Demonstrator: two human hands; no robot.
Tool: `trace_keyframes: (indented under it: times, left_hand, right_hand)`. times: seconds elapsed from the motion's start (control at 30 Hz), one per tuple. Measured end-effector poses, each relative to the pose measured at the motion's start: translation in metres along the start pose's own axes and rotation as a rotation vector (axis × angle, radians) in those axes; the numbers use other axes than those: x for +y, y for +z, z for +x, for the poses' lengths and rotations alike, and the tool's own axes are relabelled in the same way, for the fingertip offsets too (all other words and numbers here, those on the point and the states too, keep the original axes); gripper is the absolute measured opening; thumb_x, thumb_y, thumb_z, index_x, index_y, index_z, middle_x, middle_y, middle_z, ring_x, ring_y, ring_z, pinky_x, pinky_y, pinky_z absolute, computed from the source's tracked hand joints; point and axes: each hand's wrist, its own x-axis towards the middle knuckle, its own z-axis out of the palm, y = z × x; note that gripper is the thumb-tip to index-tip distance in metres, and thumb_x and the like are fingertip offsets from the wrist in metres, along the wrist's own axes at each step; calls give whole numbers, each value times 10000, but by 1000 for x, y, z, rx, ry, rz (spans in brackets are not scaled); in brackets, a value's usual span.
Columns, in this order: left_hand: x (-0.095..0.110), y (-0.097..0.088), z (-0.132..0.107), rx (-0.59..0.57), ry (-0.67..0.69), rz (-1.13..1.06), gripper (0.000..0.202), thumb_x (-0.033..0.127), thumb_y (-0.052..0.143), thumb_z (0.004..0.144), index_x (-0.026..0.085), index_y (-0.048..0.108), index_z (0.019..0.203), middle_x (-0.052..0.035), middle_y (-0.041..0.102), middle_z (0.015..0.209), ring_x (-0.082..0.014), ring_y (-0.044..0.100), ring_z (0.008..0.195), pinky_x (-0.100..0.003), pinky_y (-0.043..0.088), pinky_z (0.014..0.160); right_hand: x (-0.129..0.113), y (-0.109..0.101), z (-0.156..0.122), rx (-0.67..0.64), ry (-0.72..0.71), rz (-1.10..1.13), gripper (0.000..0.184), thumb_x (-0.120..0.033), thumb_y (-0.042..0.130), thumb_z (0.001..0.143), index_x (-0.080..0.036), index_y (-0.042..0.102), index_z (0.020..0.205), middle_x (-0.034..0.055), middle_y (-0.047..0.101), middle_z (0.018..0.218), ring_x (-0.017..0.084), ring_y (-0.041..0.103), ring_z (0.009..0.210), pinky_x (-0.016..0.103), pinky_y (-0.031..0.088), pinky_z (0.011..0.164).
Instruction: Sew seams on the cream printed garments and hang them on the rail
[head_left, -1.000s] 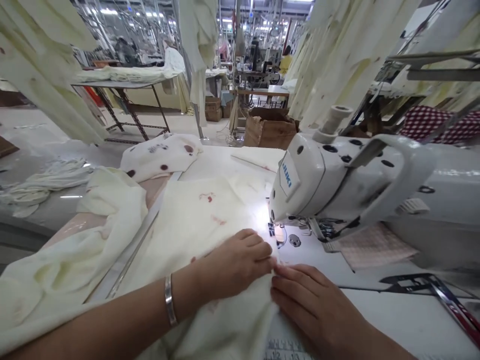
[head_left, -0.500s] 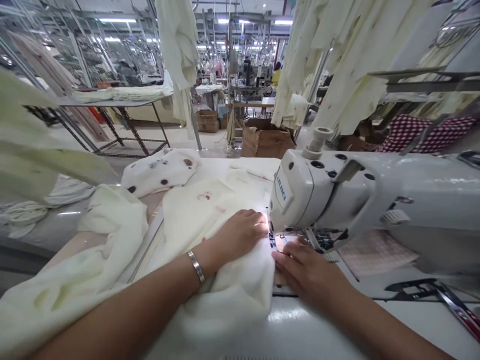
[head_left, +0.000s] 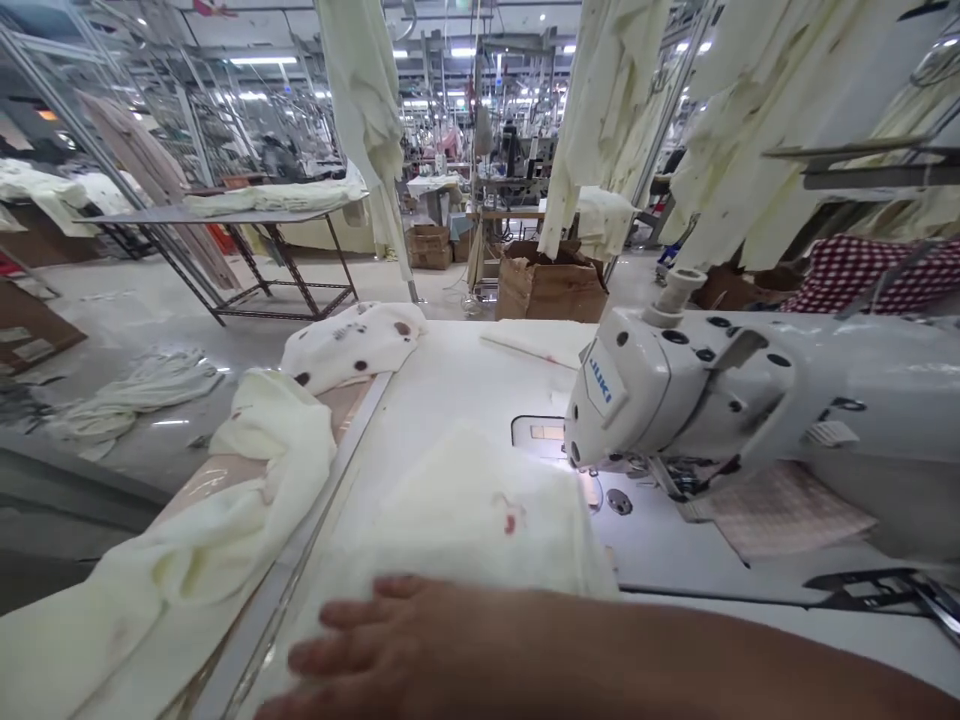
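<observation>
At the far left, a draped cream cloth (head_left: 259,500) lies in loose folds along the side of the white worktable (head_left: 442,375). Just beyond its upper end rests a white spotted cloth (head_left: 352,350). The right hand (head_left: 375,655) occupies the lower centre, with its fingers directed left and the back of the hand uppermost. The fingers are extended and spaced apart, not clamped on anything; contact pressure cannot be determined. The wrist is nearly straight, and the forearm runs almost level from the lower right edge. The left hand is out of view; its finger state cannot be told. The cream fabric panel (head_left: 465,505) lies flat on the worktable, its near portion covered by the right hand and forearm. A small red motif (head_left: 511,518) shows near its right side. The panel's right edge is just beside the stitching area of the sewing machine (head_left: 637,385); whether any of it sits under the presser foot cannot be told. Farther right, a pale checked cloth (head_left: 795,512) lies below the machine arm.
</observation>
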Motion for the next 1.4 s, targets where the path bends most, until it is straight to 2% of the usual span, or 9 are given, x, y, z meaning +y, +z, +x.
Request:
trace_keyframes:
  times: [0.1,0.17,0.23,0.4,0.57,0.8,1.03,1.2,1.4]
  left_hand:
    - [1,-24,-17,-22,56,-79,358,339,457,871,405,472,1223,18,518,1278,-198,456,1206,-430,439,947]
    - [-10,-37,-21,-7,-11,-75,389,308,385,906,287,425,1292,-58,466,1335,-215,426,1234,-426,434,966]
    - [-32,-49,-24,-26,-62,-49,458,300,358,922,165,328,1359,-136,384,1393,-263,356,1284,-479,388,999]
    - [-94,-80,-56,-220,95,76,684,464,465,882,224,143,1435,-108,187,1489,-305,227,1343,-479,294,1051]
    - [-65,-103,-39,-200,-36,42,317,381,433,907,265,523,1188,-64,433,1347,-276,425,1194,-438,381,953]
    - [-14,-69,50,-162,206,161,52,137,521,728,149,546,772,-79,529,823,-235,489,775,-379,411,668]
    - [-30,-66,53,-134,258,20,122,145,459,825,168,527,727,-26,519,737,-171,467,675,-299,371,601]
    - [-20,-56,45,-44,507,44,130,140,447,854,177,516,750,-20,506,749,-163,436,674,-309,374,664]
    - [-8,-44,46,-81,539,67,179,291,478,899,142,536,979,-25,524,784,-179,460,695,-335,396,666]
  right_hand:
    - [51,0,15,-23,260,-131,510,-549,515,828,-272,478,1254,-52,424,1386,174,334,1295,344,230,1082]
    - [77,-7,12,73,525,-202,413,-294,414,931,-127,417,1310,105,368,1417,270,272,1322,464,179,1083]
    - [80,-13,-4,122,648,-234,428,-154,386,912,-144,377,1340,118,346,1427,278,240,1337,486,196,1083]
    - [-3,-18,-104,47,460,-261,317,-326,496,882,-224,517,1181,40,468,1353,251,359,1286,488,289,1052]
    - [-58,-39,-160,207,488,-273,164,-340,475,895,-248,579,982,-3,658,724,179,613,703,361,441,808]
    - [-28,-15,-128,169,615,-358,169,-219,540,841,-229,587,1003,8,568,706,192,499,696,356,346,679]
    - [-13,-13,-145,60,738,-203,325,-430,523,863,-278,525,1150,16,564,789,188,474,742,361,315,717]
    - [-5,-21,-154,38,762,-107,176,-308,458,903,-215,577,812,5,541,738,162,464,718,329,320,697]
    - [9,-17,-175,130,825,-169,186,-238,398,912,-235,561,823,-15,566,724,155,522,722,349,356,776]
